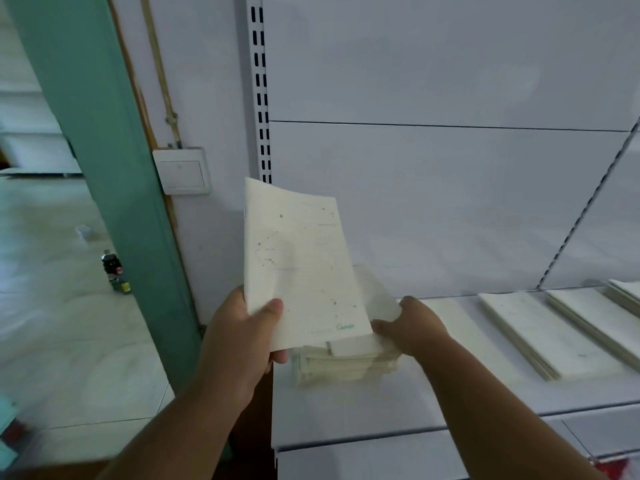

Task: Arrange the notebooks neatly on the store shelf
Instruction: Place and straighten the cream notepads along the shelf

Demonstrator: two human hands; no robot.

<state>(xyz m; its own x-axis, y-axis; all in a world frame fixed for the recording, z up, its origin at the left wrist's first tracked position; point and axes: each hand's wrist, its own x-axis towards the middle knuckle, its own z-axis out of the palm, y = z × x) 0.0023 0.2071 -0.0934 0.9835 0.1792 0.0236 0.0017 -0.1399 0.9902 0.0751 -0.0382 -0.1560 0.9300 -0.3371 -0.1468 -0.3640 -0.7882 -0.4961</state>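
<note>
White metal store shelf holds neat rows of pale notebooks rightward, while left hand pinches one cream speckled notebook and right hand grips the unsorted stack.

I am seeing a green door frame standing beside a pale wall with 1 switch, light floor tiles stretching left.

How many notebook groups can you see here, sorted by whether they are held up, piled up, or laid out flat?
Notebook held up in the left hand: 1
Untidy pile under the right hand: 1
Neat flat stacks on the shelf to the right: 3
Total: 5 groups; single notebooks inside the stacks cannot be counted.
</note>
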